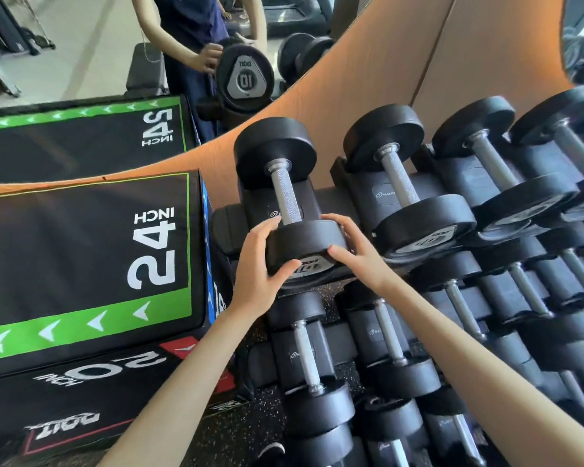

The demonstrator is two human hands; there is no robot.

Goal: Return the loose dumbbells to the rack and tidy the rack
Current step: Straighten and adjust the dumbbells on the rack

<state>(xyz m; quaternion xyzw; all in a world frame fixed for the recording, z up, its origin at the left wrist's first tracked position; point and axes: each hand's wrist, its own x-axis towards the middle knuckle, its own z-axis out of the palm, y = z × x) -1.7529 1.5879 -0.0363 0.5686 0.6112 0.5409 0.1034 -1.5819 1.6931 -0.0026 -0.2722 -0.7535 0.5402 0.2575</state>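
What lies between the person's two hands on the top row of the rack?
In the head view, the near head of the leftmost dumbbell lies between them; the left hand and right hand grip its sides.

A dumbbell [285,197] is sitting at the left end of the rack's [331,193] top tier, mid-frame. The left hand [257,264] and right hand [354,251] are gripping its near head from either side. More dumbbells [402,183] are lining the tier rightward, and a lower row [307,358] is lying beneath. Stacked boxes [81,257] are standing left of the rack, with a mirror [81,62] behind them at upper left.
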